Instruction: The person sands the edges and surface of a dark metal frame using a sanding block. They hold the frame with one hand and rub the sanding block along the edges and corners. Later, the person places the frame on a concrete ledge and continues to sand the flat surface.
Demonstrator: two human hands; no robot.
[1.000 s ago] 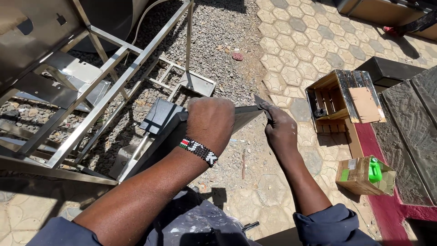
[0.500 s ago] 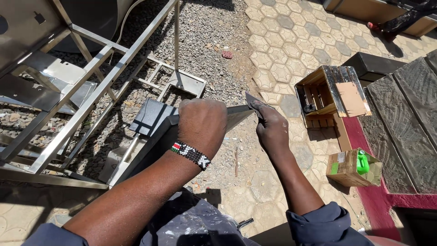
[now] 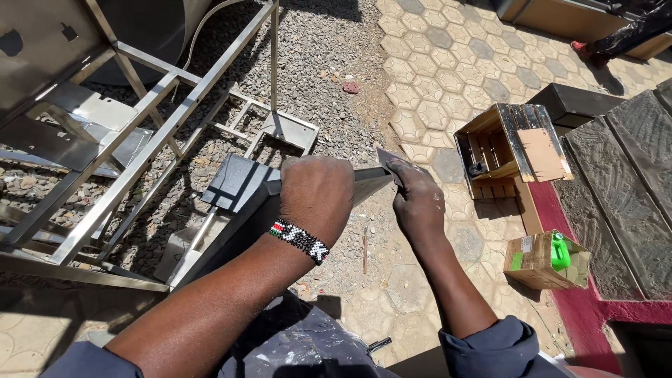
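My left hand (image 3: 318, 192) is closed around a long grey metal bar (image 3: 364, 183) that runs across in front of me; a beaded wristband sits on that wrist. My right hand (image 3: 416, 199) presses a small dark sheet of sandpaper (image 3: 387, 158) against the bar's right end, fingers curled over it. A dark flat metal plate (image 3: 234, 183) is fixed at the bar's left part, just left of my left hand.
A stainless steel frame (image 3: 150, 150) stands on gravel at the left. A wooden crate (image 3: 507, 150) lies on hexagonal pavers at the right, with a cardboard box holding a green bottle (image 3: 560, 252) nearer. Dark slabs (image 3: 630, 175) lie at the far right.
Both hands and the bar keep nearly the same pose; my right hand with the sandpaper has shifted slightly along the bar's end. The view has drifted a little.
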